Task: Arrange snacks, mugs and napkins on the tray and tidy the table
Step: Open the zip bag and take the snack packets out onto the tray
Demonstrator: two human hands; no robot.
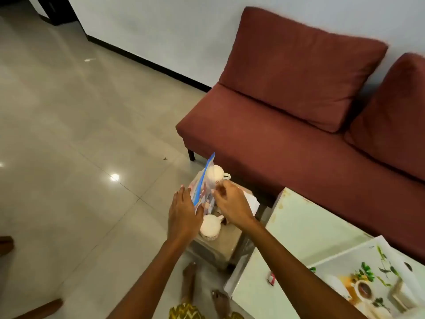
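Observation:
A clear zip bag (205, 180) with a blue seal strip and snacks inside stands upright over a low stool (227, 240). My left hand (182, 212) lies flat against the bag's left side. My right hand (232, 201) pinches the bag's right edge near its top. Two white mugs sit on the stool: one (215, 172) behind the bag, one (210, 227) in front, below my hands. White napkins (251, 200) lie on the stool at the right, partly hidden by my right hand. A printed tray (340, 259) rests on the pale green table (299, 224) at the lower right.
A dark red sofa (287, 125) stands along the wall behind the stool and table. A small red and white item (271, 278) lies on the table beside the tray. My bare feet (188, 282) are on the tiled floor below the stool.

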